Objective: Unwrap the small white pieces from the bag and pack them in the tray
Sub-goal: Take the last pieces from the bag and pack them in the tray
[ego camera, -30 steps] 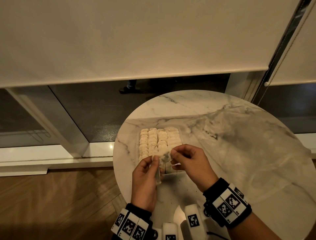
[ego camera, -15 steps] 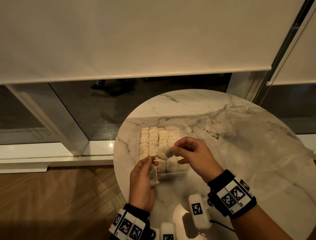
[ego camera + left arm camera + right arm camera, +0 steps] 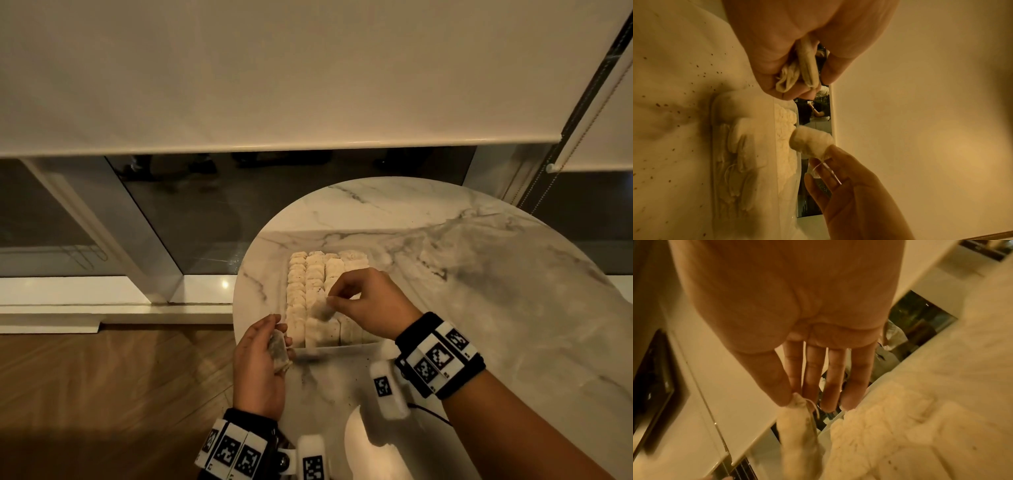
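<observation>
A clear tray (image 3: 329, 347) on the marble table holds several rows of small white pieces (image 3: 308, 274). My right hand (image 3: 330, 300) hangs over the tray's near half and pinches one bare white piece (image 3: 322, 311) by its top between thumb and forefinger; the other fingers are straight. The left wrist view shows this piece (image 3: 810, 143) above the tray's rim (image 3: 715, 146), and the right wrist view shows it (image 3: 797, 426) hanging beside the packed rows (image 3: 879, 426). My left hand (image 3: 279, 337), at the tray's near left corner, grips an empty crumpled wrapper (image 3: 279, 353) (image 3: 797, 73).
The round marble table (image 3: 479, 308) has dark crumbs (image 3: 308, 377) scattered near its front. Its left edge runs right beside my left hand, with wooden floor (image 3: 102, 377) below. A window frame and a lowered blind (image 3: 274, 68) stand behind the table.
The two hands have come apart. The right hand lifted the white piece out of the wrapper and moved it over the tray. The left hand drew back with the empty wrapper.
</observation>
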